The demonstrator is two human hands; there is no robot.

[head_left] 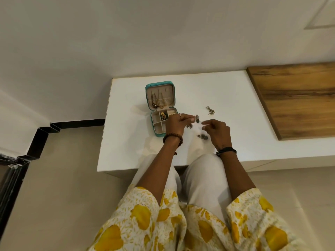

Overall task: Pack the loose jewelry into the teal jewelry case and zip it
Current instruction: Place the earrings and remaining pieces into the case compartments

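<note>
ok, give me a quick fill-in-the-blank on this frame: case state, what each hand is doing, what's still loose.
1. The teal jewelry case lies ____ on the white table.
2. The dark earring is pinched by the ____ hand.
3. The right hand holds ____.
4. The gold triangle earrings lie to the ____ of the case.

Missing: open; left; nothing; right

One open jewelry case [161, 107], two hands [175, 124] [218, 130], one gold triangular earring pair [210, 110], two dark earrings [197, 119] [202, 136].
</note>
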